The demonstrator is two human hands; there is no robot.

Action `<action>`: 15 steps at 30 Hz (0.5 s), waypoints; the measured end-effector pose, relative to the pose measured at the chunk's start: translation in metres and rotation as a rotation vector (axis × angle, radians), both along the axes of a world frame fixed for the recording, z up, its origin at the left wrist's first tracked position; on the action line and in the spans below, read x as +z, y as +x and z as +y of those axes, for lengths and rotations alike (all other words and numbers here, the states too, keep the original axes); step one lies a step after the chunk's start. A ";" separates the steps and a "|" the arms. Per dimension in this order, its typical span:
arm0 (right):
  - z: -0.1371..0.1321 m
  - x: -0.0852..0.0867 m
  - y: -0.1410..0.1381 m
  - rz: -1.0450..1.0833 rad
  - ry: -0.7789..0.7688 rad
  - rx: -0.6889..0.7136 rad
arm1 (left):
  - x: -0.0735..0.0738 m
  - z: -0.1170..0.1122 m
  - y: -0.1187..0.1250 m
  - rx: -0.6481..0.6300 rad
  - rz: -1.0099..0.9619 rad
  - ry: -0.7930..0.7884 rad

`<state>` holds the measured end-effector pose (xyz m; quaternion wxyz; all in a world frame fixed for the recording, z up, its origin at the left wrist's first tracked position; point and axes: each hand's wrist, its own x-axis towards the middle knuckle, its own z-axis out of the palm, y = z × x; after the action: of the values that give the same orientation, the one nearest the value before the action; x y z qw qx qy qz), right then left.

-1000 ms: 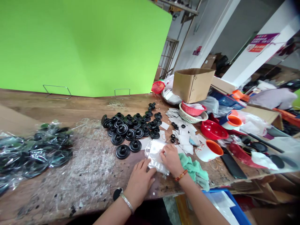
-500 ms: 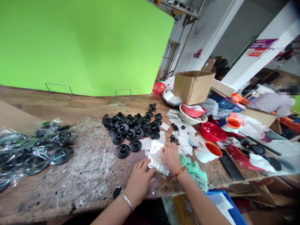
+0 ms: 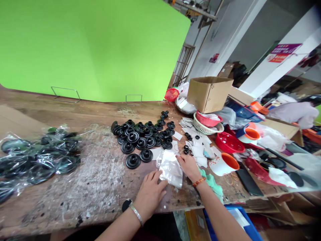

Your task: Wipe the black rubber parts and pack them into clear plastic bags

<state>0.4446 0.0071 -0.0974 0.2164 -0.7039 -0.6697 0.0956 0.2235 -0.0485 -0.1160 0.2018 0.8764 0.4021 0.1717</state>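
The left hand (image 3: 150, 192), thumb and fingers apart, borders a clear, flat plastic bag (image 3: 172, 171) on the worn wooden table (image 3: 100, 192); the right hand (image 3: 190, 166) touches its edge (pinching, one cannot tell). Plastic-wrapped black discs (image 3: 41, 169) seem finished; round, stepped black pieces (image 3: 141, 143) lie unbagged.

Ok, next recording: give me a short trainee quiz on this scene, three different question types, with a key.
1. What lies on the table between the left hand and the right hand?
A) a red bowl
B) a clear plastic bag
C) a cardboard box

2. True or false: the silvery bangle is worn just behind the right hand.

3. What colour is the inside of the white cup near the green cloth?

Key
1: B
2: False; the silvery bangle is behind the left hand, and a beaded bracelet is behind the right.
3: Orange
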 end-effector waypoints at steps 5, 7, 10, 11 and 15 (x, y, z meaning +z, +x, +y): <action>-0.002 -0.005 -0.004 -0.068 0.109 0.013 | -0.001 -0.002 -0.001 0.037 -0.030 0.002; -0.004 -0.003 -0.005 -0.054 0.228 0.030 | 0.000 -0.002 -0.001 0.042 -0.037 0.005; -0.008 0.007 -0.002 0.138 0.351 0.029 | 0.001 0.000 -0.002 0.023 -0.029 -0.004; -0.009 0.013 0.000 0.242 0.350 -0.014 | 0.001 0.001 -0.002 0.015 -0.025 -0.011; -0.018 0.047 0.007 0.471 0.391 -0.269 | 0.005 0.003 -0.004 -0.012 -0.054 -0.078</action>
<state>0.4520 -0.0110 -0.0503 0.5071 -0.6898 -0.5079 0.0958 0.2191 -0.0451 -0.1112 0.2477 0.8654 0.3975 0.1783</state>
